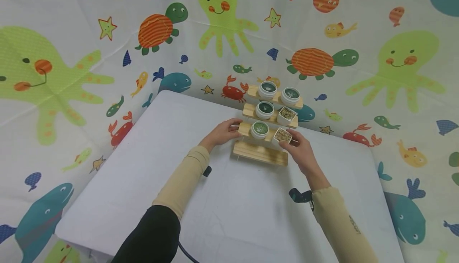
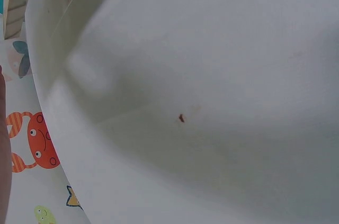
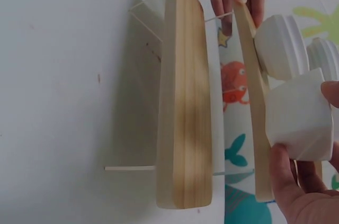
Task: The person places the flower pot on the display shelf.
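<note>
A tiered stand carries small white pots on wooden boards. My left hand holds the left end of the second-lowest board; in the right wrist view its thumb lies on that board's end. My right hand grips a square white pot at the board's right end, thumb and fingers on its sides. In the head view this pot shows a beige, grainy filling. Beside it on the same board stands a round white pot with a green top. The left wrist view shows hardly any of the left hand.
The lowest board bears no pot. Higher boards hold round pots with dark green tops and another square pot. Clear supports join the boards. The stand is on a white table before a sea-animal curtain.
</note>
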Demonstrator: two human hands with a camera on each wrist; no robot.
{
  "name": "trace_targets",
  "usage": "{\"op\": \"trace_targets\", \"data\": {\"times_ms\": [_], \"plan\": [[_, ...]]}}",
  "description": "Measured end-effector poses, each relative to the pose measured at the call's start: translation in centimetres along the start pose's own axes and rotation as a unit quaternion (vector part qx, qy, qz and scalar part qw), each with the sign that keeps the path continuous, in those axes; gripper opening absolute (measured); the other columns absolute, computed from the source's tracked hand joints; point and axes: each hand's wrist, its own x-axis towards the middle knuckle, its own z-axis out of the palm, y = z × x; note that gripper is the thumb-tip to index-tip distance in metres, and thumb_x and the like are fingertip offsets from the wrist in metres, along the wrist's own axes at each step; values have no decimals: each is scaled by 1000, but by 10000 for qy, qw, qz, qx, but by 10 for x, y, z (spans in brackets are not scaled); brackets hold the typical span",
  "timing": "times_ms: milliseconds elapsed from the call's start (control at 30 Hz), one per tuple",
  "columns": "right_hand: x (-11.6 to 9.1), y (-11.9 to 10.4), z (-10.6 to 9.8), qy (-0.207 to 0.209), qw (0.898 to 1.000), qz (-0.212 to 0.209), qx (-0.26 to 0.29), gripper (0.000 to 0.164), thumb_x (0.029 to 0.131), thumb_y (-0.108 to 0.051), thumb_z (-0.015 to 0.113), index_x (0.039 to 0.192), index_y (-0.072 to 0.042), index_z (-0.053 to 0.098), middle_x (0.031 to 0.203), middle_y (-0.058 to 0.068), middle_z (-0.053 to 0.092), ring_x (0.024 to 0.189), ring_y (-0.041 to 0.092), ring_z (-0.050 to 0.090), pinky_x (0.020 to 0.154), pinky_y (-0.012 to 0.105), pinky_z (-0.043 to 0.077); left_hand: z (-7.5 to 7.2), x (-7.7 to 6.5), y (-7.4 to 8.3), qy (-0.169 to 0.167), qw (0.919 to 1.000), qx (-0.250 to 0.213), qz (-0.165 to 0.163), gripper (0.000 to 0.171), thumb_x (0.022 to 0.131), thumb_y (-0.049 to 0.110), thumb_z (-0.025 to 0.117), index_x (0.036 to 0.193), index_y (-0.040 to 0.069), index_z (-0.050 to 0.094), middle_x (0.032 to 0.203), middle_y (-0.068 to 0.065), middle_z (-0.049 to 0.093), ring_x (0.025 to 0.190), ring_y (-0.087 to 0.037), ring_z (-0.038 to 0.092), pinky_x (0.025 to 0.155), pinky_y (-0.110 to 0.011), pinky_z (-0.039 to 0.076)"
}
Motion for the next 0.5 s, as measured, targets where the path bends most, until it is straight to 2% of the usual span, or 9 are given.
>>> {"op": "trace_targets", "data": {"times_ms": [267,500], "plan": [[5,-1,-1,-29,9999,114,-103,69,85,-36,64,143,-16,32,134,12,42,122,28,43,104,44,43,0,2,-1,2,10000,30,-12,62,85,26,67,139,15,38,141,-3,42,126,-16,46,102,-26,44],[8,-2,1,21,9999,-77,-82,67,86,-30,63,143,-13,31,133,14,43,122,30,44,103,44,43,0,3,-3,21,10000,37,-17,62,84,28,67,138,16,38,141,-3,42,126,-16,47,103,-26,44]]}}
